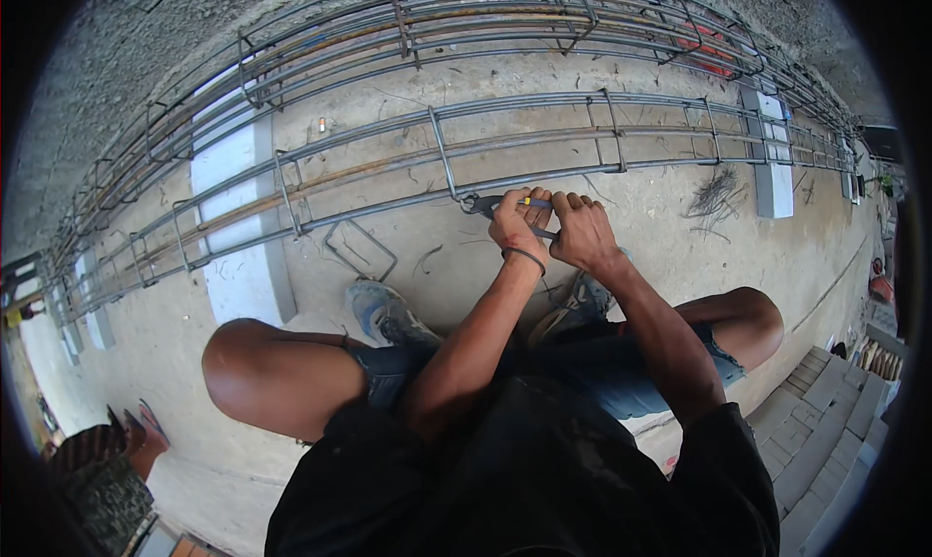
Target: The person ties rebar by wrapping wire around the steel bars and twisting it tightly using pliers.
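A pair of pincers (479,205) with blue and yellow on a handle has its jaws at the near bar of a long steel rebar cage (612,130). The jaws meet the bar close to the foot of a square stirrup (442,149). My left hand (516,229) is closed around the pincers just behind the head. On the handle ends my right hand (584,233) is closed too, right beside the left. Fingers hide much of the handles, and any wire in the jaws is too small to make out.
A second rebar cage (408,38) lies beyond the first. White blocks (238,159) run under the cages. On the concrete floor are a loose bent stirrup (359,251) and a tangle of tie wire (716,198). Another person's leg (144,450) shows at lower left; stacked pavers (815,421) lie at lower right.
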`<control>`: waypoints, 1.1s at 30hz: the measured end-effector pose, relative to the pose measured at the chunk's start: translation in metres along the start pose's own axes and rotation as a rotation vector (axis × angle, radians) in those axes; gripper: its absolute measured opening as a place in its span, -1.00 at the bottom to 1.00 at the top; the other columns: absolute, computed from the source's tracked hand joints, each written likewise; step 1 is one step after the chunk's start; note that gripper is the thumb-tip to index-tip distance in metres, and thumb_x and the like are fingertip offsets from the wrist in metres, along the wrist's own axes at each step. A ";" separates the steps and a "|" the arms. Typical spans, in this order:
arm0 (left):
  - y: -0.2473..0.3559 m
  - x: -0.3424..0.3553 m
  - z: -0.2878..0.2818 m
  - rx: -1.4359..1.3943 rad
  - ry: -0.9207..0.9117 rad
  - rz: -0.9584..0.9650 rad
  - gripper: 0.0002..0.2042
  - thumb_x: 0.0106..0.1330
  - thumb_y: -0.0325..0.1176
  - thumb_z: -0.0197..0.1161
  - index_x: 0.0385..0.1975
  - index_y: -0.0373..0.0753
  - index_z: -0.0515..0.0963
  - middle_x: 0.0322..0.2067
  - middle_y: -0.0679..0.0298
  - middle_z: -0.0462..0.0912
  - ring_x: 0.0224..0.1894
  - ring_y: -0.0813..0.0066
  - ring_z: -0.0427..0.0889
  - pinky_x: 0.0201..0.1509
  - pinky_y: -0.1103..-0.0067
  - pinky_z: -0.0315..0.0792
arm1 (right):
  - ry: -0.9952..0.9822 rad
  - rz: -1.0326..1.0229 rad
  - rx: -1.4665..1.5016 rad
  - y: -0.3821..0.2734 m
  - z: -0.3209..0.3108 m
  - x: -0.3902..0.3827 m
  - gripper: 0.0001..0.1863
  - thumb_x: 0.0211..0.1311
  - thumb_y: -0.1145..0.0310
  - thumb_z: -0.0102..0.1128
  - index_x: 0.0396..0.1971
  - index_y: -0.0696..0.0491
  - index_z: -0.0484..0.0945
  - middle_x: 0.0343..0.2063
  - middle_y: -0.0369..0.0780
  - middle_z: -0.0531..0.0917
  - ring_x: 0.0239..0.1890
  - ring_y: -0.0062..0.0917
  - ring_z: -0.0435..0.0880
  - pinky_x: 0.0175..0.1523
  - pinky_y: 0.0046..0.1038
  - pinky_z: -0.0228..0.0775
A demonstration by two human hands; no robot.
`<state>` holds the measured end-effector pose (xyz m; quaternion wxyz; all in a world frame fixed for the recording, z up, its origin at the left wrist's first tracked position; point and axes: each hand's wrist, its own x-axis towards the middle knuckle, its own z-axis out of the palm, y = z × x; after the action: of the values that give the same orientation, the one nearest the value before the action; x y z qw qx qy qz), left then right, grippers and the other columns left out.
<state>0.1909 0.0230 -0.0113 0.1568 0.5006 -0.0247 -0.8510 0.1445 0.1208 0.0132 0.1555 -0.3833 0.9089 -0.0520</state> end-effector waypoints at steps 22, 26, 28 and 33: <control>0.042 -0.026 -0.037 0.150 -0.231 -0.284 -0.74 0.15 -0.23 0.09 -0.70 -0.13 0.24 -0.76 0.33 0.22 -0.63 0.39 0.30 -0.36 0.40 0.30 | -1.013 0.357 1.009 -0.032 -0.033 -0.030 -0.52 0.08 0.24 0.24 -0.10 0.24 0.36 -0.28 -0.04 0.59 -0.23 -0.31 0.63 -0.19 -0.33 0.48; 0.074 -0.024 -0.040 0.285 -0.291 -0.511 -0.74 0.11 -0.24 0.08 -0.74 -0.11 0.23 -0.78 0.35 0.23 -0.68 0.40 0.28 -0.39 0.39 0.32 | -1.190 0.710 1.961 -0.072 -0.002 -0.063 -0.69 0.26 0.17 0.07 -0.19 0.12 0.44 -0.52 -0.26 0.49 -0.47 -0.49 0.50 -0.32 -0.40 0.37; 0.090 -0.015 -0.050 0.299 -0.405 -0.691 -0.78 0.08 -0.25 0.10 -0.71 -0.15 0.30 -0.77 0.33 0.30 -0.67 0.37 0.37 -0.38 0.40 0.39 | -1.203 0.761 2.120 -0.089 0.006 -0.063 -0.68 0.26 0.13 0.08 -0.23 0.11 0.44 -0.58 -0.30 0.45 -0.51 -0.51 0.45 -0.38 -0.42 0.31; 0.057 -0.019 -0.061 0.237 -0.337 -0.393 -0.83 0.08 -0.25 0.13 -0.53 -0.22 0.44 -0.62 0.26 0.52 -0.52 0.37 0.56 -0.27 0.41 0.49 | -0.674 0.683 0.807 -0.080 0.006 -0.051 -0.61 0.22 0.10 0.05 -0.33 0.20 0.47 -0.57 -0.12 0.57 -0.55 -0.28 0.56 -0.38 -0.24 0.36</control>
<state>0.2660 -0.0191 -0.0146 -0.0768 0.3623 -0.0521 -0.9274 0.2343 0.1014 0.0375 0.5739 0.0223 0.7899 -0.2148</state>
